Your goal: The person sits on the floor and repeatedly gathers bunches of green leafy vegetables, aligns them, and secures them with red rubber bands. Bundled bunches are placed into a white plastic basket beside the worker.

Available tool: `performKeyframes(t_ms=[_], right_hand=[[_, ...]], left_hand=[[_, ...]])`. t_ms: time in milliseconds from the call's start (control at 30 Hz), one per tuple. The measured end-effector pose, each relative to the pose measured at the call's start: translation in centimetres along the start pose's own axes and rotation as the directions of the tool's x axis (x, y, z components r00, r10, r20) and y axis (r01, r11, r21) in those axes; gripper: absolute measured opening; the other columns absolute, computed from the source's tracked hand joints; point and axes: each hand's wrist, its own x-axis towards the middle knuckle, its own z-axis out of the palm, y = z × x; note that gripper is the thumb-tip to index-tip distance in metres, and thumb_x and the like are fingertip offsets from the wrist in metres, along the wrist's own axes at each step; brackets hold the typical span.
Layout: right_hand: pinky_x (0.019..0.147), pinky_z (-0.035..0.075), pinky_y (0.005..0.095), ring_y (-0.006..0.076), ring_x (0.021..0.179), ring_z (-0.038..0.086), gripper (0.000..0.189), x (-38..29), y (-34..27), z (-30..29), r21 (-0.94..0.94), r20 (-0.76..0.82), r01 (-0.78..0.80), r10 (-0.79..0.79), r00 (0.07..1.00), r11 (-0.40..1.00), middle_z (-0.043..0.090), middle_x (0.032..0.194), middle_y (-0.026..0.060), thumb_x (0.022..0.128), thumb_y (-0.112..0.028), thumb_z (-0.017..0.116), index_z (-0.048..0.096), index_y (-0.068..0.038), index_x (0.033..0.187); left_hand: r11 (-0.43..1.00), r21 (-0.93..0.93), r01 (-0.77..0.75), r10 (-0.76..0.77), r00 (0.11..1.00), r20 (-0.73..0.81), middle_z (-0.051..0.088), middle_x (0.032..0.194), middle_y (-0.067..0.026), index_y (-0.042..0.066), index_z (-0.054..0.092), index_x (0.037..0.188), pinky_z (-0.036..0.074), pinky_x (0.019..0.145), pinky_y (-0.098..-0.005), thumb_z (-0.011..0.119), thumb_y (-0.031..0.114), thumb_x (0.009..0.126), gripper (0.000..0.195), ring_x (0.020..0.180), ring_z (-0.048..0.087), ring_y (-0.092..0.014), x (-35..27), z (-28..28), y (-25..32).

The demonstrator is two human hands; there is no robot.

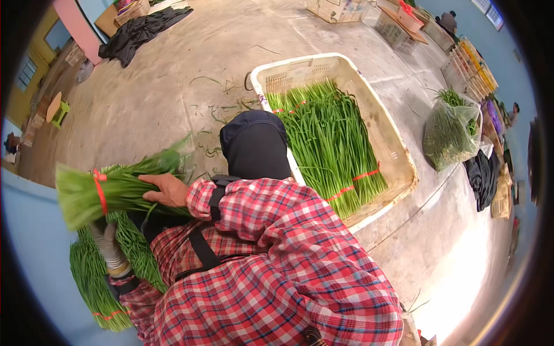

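My bare right hand (166, 190) grips a bundle of long green leaves, apparently chives (125, 190), tied with a red band (100, 192). Motion blurs its pale cut ends at the left and its leaf tips. Just beneath the bundle is my left hand (110, 248) in a grey striped glove; its fingertips are partly hidden, and whether they grasp the bundle cannot be told. More bundles (88, 277) lie under and beside the gloved hand. To the right, a cream plastic crate (389, 142) holds several banded bundles (320, 138) laid side by side.
A dark-covered knee (259, 147) rises against the crate's left side. Loose leaf scraps (212, 151) litter the concrete floor (151, 104). A clear bag of greens (452, 129) stands at right, near stacked crates (469, 69). Black cloth (138, 34) lies at upper left.
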Motion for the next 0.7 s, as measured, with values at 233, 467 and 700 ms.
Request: performKeyframes(t_ms=[233,467,700], right_hand=[[0.098,0.045,0.0312,0.0127,0.111,0.057,0.054,0.8,-4.9,-4.2,0.558,0.285,-0.227,0.072,0.956,0.798,0.064,0.126,0.0068,0.098,-0.03,0.062,0.05,0.001,0.14],[0.109,0.037,0.043,0.0383,0.133,0.044,0.077,1.0,-6.4,-8.4,-0.157,-0.148,-0.037,0.013,0.989,0.987,0.047,0.142,0.0266,0.088,-0.031,0.071,0.036,0.005,0.146],[0.121,0.015,0.0491,0.0496,0.147,0.012,0.123,4.2,-10.8,-5.9,-0.189,-0.258,0.124,-0.171,0.951,0.974,0.012,0.155,0.0351,0.069,-0.033,0.085,0.005,0.008,0.153]], left_hand=[[0.983,-0.154,0.101,-0.061,0.967,0.249,0.044,0.148,-0.0131,0.002,0.034,0.151,0.036,0.111,-0.0415,0.061,0.042,0.096,0.074,0.133,0.045,-0.026,7.5,5.3,6.3],[0.99,-0.108,0.089,-0.082,0.994,0.065,0.054,0.134,-0.0126,-0.001,0.043,0.142,0.047,0.099,-0.0365,0.067,0.026,0.092,0.062,0.117,0.056,-0.023,7.0,8.0,5.7],[0.985,0.131,-0.114,0.131,0.984,-0.123,0.06,0.123,-0.0124,-0.001,0.043,0.14,0.052,0.091,-0.0344,0.07,0.012,0.089,0.059,0.107,0.061,-0.022,11.8,14.6,10.1]])
